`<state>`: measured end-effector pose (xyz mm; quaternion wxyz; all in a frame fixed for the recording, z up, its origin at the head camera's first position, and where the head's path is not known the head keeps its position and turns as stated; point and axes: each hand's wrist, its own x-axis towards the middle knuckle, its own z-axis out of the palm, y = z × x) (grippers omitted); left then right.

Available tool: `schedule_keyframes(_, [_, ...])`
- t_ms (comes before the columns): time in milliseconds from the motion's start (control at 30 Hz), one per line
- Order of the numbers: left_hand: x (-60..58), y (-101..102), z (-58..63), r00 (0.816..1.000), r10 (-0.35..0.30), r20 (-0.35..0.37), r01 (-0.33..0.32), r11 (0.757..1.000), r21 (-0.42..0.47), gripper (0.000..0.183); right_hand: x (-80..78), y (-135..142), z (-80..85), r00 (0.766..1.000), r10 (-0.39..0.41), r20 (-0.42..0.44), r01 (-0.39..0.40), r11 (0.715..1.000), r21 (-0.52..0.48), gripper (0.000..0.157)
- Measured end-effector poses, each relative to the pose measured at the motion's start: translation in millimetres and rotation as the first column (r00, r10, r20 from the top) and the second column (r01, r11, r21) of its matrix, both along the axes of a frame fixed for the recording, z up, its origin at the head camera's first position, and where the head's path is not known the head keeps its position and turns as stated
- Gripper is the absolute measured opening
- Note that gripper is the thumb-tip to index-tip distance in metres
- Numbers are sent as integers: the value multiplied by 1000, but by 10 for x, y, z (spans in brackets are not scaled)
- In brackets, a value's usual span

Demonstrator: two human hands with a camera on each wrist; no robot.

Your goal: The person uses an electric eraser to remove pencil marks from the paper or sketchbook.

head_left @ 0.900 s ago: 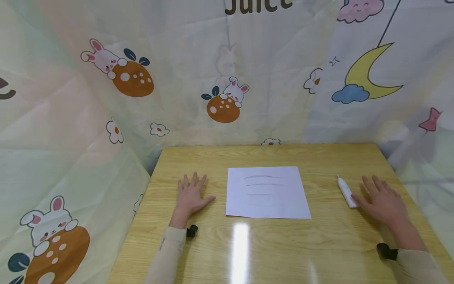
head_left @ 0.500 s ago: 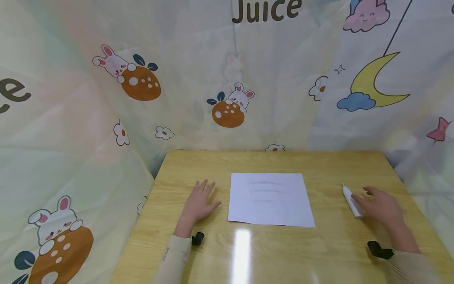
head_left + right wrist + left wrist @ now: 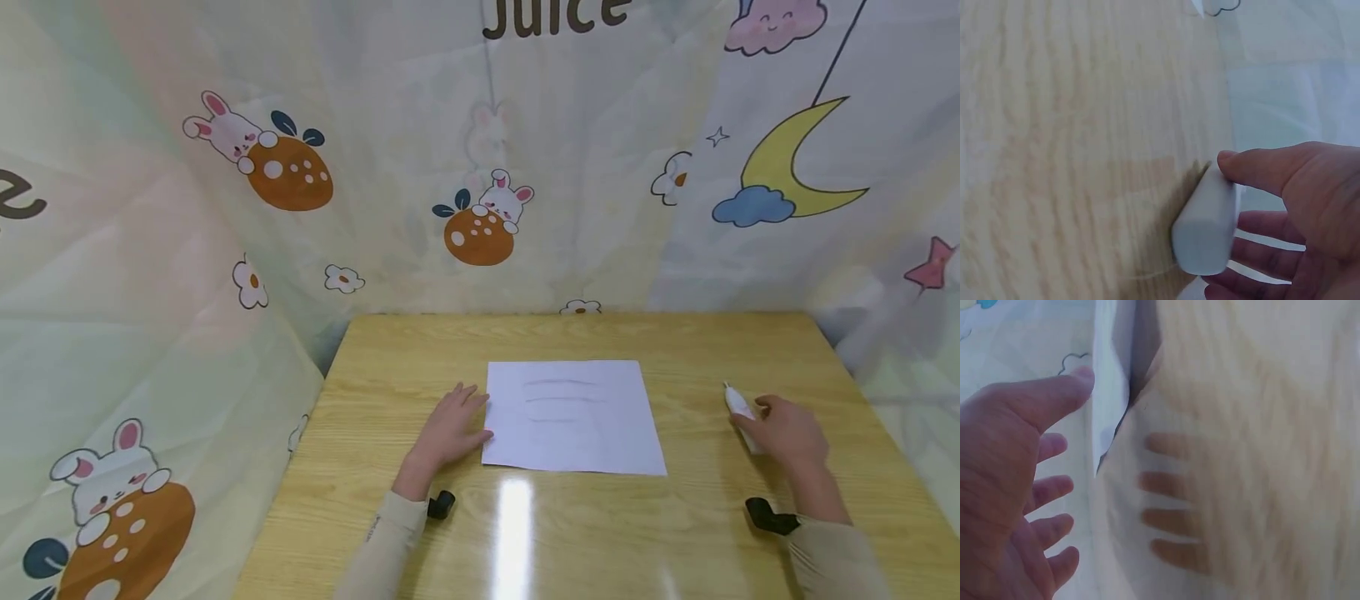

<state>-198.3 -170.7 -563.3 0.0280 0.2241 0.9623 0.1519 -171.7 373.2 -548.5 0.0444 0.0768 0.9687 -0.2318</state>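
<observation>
A white sheet of paper [image 3: 570, 442] with several faint grey lines lies on the wooden table. My left hand [image 3: 450, 429] is at its left edge, fingers spread and relaxed; in the left wrist view, the thumb is at the edge of the paper [image 3: 1110, 381], which looks slightly raised. To the right of the sheet lies a white pen-shaped tool [image 3: 738, 404] with a thin tip pointing away from me. Around it my right hand [image 3: 791, 433] curls, thumb on the left side and fingers on the right. The right wrist view shows the tool's blunt end [image 3: 1204, 247] close up.
The wooden table [image 3: 615, 533] has a bright light reflection near the front. A printed cloth [image 3: 375, 167] hangs behind it and on both sides. Black wrist cameras sit at the left cuff [image 3: 442, 504] and right cuff [image 3: 772, 517].
My left hand has moved right, from bare table to the paper's left edge. My right hand has moved left and its fingers have curled in around the white tool, which stays in place.
</observation>
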Motion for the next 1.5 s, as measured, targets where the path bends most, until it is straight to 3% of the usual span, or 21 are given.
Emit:
schedule_keyframes(133, [-4, 124, -19, 999, -29, -29, 29, 999, -20, 66, -1, -54, -11, 999, -31, 11, 31, 1000, -1, 78])
schedule_keyframes(267, [-17, 258, -20, 996, -64, -70, 57, 993, -99, 70, -5, -95, -12, 998, -63, 16, 63, 998, -11, 72])
schedule_keyframes(433, [-18, 440, -13, 988, -114, -104, 96, 982, -165, 80, -23, -140, -28, 997, -72, -32, 72, 997, -16, 58])
schedule_keyframes(600, [6, 553, -49, 991, -120, -55, 110, 981, -157, 89, -47, -202, -37, 994, -82, -68, 82, 997, -10, 50])
schedule_keyframes(867, [36, 582, -57, 998, -55, 19, 57, 992, -116, 93, -113, -273, -72, 993, -95, -73, 92, 995, -38, 49])
schedule_keyframes(1000, [33, 615, -31, 997, -60, 50, 64, 993, -97, 92, -139, -313, -87, 989, -90, -114, 84, 994, -63, 47])
schedule_keyframes(1167, [47, 635, 16, 996, -38, 82, 44, 997, -63, 90, -188, -417, -113, 979, -8, -204, -13, 994, -105, 47])
schedule_keyframes(1300, [56, 628, 2, 992, -38, 123, 45, 997, -58, 91, -209, -519, -90, 972, 72, -224, -104, 985, -138, 49])
schedule_keyframes(1500, [35, 623, -31, 993, -24, 112, 31, 998, -61, 90, -313, -691, -15, 944, 192, -269, -250, 947, -201, 42])
